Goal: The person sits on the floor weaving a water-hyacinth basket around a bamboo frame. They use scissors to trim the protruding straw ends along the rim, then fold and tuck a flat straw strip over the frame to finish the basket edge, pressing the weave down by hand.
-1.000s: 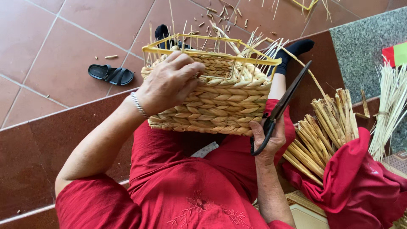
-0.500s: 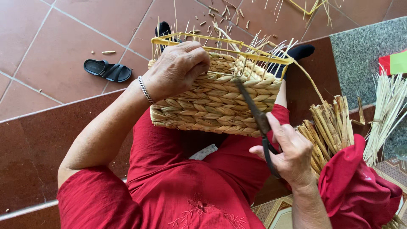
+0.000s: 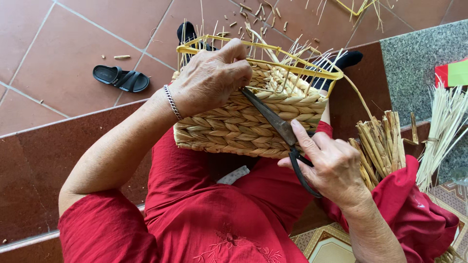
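One item of the kind was seen: a flat red and green packet (image 3: 452,74), cut off by the right edge of the view. It was laid on the grey speckled stone floor (image 3: 414,58), near that slab's far right side. Its left part was red and its right part bright green, with straight edges and a squared corner. Its full shape could not be told. No labels, signs or screens were seen elsewhere.

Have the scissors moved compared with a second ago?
Yes. The scissors in the right hand have swung in from beside the woven basket to lie across its side, tips now under the left hand.
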The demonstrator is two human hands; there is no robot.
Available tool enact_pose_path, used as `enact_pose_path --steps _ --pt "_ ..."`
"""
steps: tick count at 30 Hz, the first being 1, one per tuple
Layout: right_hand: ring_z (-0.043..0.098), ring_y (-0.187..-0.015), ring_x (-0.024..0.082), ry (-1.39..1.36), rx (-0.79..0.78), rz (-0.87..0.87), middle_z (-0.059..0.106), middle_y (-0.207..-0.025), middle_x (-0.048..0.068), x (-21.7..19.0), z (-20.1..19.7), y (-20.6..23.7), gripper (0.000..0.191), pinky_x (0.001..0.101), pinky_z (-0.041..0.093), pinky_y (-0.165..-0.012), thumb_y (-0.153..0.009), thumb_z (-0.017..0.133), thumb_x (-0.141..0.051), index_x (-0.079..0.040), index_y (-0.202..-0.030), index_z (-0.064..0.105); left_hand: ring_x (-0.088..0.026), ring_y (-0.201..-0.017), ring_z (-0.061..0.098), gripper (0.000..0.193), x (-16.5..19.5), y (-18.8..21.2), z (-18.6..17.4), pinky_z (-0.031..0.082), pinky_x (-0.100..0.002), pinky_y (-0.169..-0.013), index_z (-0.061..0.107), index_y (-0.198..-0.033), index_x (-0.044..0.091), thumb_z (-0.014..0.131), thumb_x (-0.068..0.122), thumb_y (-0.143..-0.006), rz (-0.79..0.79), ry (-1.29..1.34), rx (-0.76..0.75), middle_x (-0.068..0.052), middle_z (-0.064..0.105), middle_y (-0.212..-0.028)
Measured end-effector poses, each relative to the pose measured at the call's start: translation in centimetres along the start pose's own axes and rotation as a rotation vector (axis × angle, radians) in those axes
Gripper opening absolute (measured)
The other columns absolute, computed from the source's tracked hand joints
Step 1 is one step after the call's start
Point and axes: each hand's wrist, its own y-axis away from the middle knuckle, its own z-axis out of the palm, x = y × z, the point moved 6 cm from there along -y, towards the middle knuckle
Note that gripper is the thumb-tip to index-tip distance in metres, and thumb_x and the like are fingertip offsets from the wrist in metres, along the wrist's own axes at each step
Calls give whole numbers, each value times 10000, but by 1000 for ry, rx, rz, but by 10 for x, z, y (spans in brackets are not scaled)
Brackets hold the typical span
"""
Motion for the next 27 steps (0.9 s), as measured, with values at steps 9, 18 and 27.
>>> enact_pose_path --steps 9,18,27 --pt "570 -498 195 -162 -5 -17 549 -660 77 -7 8 1 799 348 465 -452 -841 783 -453 22 -1436 543 -296 -795 642 90 2 -1 -2 518 -428 -663 650 -958 97 740 94 -955 18 -4 15 -108 549 -1112" --pt "527 -409 191 24 -15 -18 513 -573 78 -21 9 -4 768 364 458 -386 -845 765 -474 66 -1366 601 -247 -726 615 156 -2 3 3 501 -387 -602 643 -952 88 746 -9 -887 19 -56 -5 -128 500 -1161" --pt "525 -417 196 79 11 -65 496 -581 69 -18 8 -5 766 362 468 -404 -861 737 -506 50 -1371 603 -245 -727 588 194 -2 7 5 495 -405 -618 615 -935 89 753 -5 -837 -1 -38 22 -123 464 -1190"
